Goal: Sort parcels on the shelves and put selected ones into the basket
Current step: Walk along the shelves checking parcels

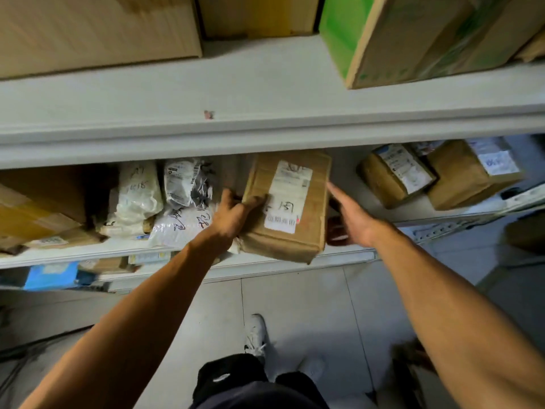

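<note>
A brown cardboard parcel [306, 231] with a white shipping label lies on the middle shelf [265, 258], its near end jutting over the shelf's front edge. My left hand [233, 216] grips the parcel's left edge, thumb on top. My right hand [354, 215] is beside the parcel's right side with its fingers straight, reaching under the shelf above; whether it touches the box is unclear. No basket is in view.
White and grey plastic mailer bags [138, 196] and a brown box [38, 208] fill the shelf to the left. Two more labelled boxes [395, 175] sit to the right. Large cartons, one green [413, 36], stand on the upper shelf. Tiled floor and my shoe [256, 335] lie below.
</note>
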`<act>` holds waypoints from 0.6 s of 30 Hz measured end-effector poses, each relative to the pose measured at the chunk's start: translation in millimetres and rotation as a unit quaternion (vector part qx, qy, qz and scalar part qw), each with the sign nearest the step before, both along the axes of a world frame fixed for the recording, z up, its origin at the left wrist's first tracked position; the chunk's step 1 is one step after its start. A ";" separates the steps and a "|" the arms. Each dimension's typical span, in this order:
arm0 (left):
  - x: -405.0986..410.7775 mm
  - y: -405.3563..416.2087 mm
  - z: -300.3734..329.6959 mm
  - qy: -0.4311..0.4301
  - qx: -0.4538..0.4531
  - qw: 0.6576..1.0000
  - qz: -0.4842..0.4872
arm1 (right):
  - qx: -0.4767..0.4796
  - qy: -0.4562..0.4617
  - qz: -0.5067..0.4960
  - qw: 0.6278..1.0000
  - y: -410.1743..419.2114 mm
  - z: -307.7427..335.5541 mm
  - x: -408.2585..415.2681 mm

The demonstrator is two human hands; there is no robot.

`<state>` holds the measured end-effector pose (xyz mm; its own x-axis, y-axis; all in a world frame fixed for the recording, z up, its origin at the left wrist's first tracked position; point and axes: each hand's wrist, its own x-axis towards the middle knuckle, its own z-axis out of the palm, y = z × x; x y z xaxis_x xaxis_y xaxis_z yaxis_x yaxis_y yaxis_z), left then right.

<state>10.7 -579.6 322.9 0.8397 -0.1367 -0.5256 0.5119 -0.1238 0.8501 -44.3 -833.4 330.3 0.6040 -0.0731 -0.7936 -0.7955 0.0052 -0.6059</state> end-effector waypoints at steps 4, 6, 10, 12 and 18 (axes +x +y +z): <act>-18.7 -12.2 -6.9 0.044 -0.022 0.996 -0.071 | 0.083 -0.025 -0.106 0.991 17.2 -15.3 -20.9; -23.9 -15.9 -6.3 0.050 -0.061 0.995 -0.065 | 0.116 -0.057 -0.151 0.980 25.8 -19.1 -24.2; -33.9 -22.0 -0.1 0.008 -0.149 0.981 -0.122 | 0.153 -0.069 -0.192 0.967 23.3 -19.8 -42.6; -41.1 -25.1 -3.7 -0.001 -0.151 0.976 -0.157 | 0.162 -0.075 -0.207 0.962 15.7 -22.7 -62.3; -77.4 -65.4 -12.5 0.022 -0.136 0.973 -0.183 | 0.155 -0.152 -0.294 0.931 -16.9 -36.5 -143.5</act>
